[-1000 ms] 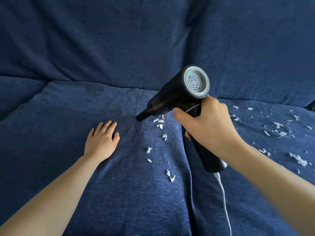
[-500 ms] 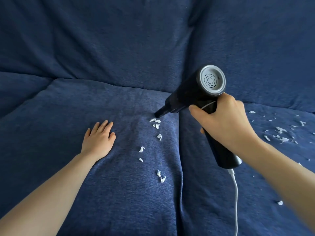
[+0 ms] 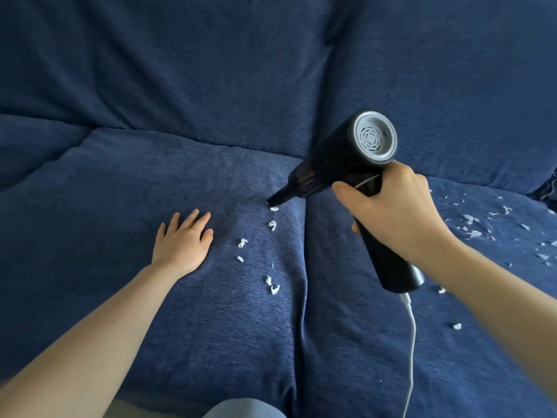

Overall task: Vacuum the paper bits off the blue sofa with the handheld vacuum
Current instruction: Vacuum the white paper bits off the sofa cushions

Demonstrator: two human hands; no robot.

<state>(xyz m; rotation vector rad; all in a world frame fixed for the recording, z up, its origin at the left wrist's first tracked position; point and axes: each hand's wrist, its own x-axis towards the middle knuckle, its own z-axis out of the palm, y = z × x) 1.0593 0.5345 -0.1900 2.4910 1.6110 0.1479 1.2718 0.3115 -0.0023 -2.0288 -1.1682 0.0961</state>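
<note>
Our right hand (image 3: 394, 212) grips the handheld vacuum (image 3: 346, 164), nozzle at the top of the paper bits (image 3: 272, 226) on the blue sofa (image 3: 150, 176); our left hand (image 3: 184, 239) rests flat, fingers straight. Next, we judge, draw the nozzle down the trail.

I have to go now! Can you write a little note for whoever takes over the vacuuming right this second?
Right hand grips the handheld vacuum; its nozzle tip is at the top paper bit on the left seat cushion.
Left hand rests flat on that cushion, holding nothing.
Done: nothing certain yet.
Left: a short trail of bits beside the cushion seam, then the bigger scatter on the right cushion. A white cord hangs from the handle.
</note>
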